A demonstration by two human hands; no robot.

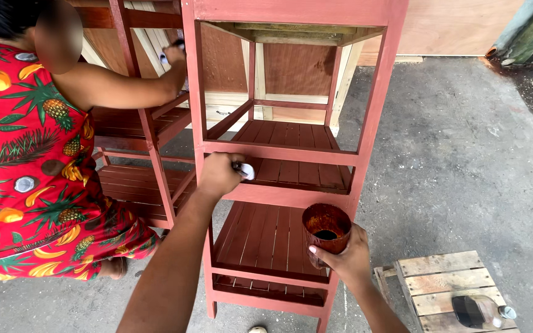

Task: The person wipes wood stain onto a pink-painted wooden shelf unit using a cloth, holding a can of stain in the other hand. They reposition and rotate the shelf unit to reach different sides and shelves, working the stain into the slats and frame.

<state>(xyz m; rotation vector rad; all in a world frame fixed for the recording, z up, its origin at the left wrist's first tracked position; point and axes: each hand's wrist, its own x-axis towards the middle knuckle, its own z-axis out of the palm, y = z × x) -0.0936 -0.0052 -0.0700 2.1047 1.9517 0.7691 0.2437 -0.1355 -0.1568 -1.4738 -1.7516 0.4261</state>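
A tall red-brown slatted wooden shelf rack (377,105) stands in front of me. My left hand (218,175) is closed on a small brush (245,171) with a pale handle, held against the rack's middle front rail. My right hand (348,256) grips a stained brown cup (326,227) with dark liquid in it, beside the rack's lower right leg.
A person in a red fruit-print dress (26,160) crouches at the left, one hand (174,55) on a second red rack (146,123). A small wooden stool (439,277) at lower right carries a dark bottle (475,310). Plywood boards (458,24) lean behind; concrete floor (464,160).
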